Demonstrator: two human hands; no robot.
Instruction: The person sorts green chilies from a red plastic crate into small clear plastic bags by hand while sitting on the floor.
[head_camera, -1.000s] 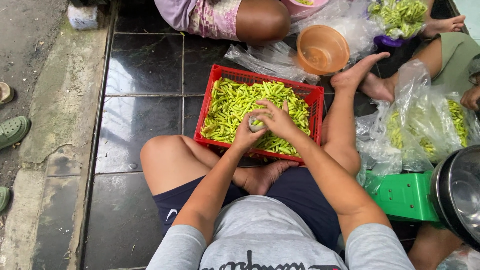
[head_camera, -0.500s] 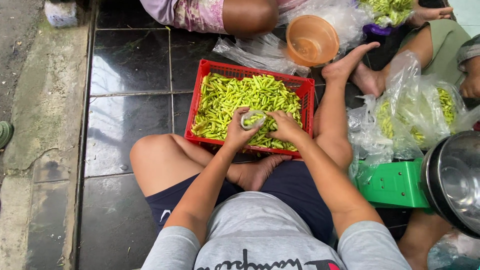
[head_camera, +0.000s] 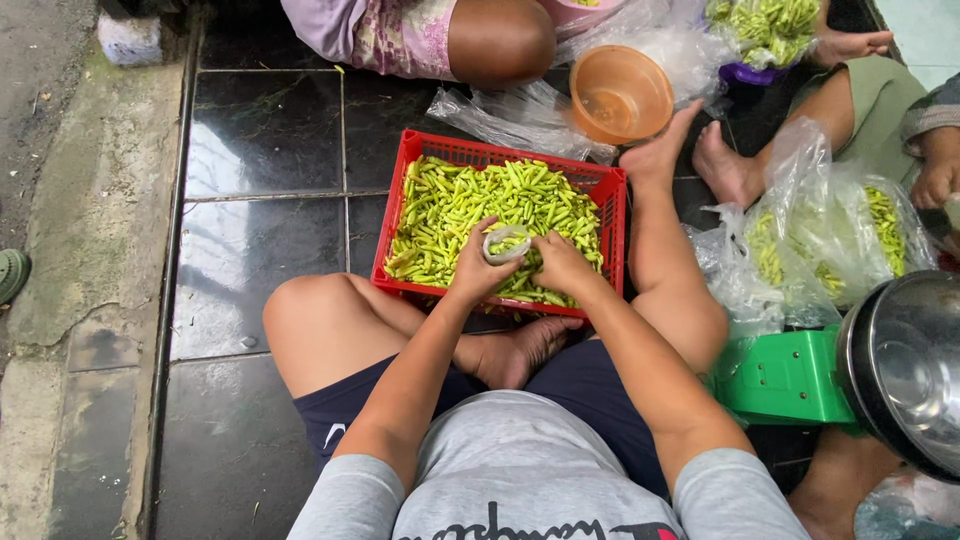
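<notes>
Fingers (head_camera: 478, 262) of left hand (head_camera: 473, 272) and right hand (head_camera: 560, 262) pinched together on small clear plastic bag (head_camera: 506, 243) at frame centre, over red basket (head_camera: 400, 175) of green chillies (head_camera: 455, 205), orange bowl (head_camera: 620, 95) beyond at upper right.

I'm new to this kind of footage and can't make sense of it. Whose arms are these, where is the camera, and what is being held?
The camera sits on a person's head and looks down, so the arms at the bottom are that person's own. They sit cross-legged on dark floor tiles. In front of them is a red crate full of green chillies. The left hand holds a small clear bag open over the crate, some chillies already inside, and the right hand is at its mouth. Around them: an orange bowl, plastic bags of chillies, a green scale with a steel pan. The legs at the top and right belong to other people.
</notes>
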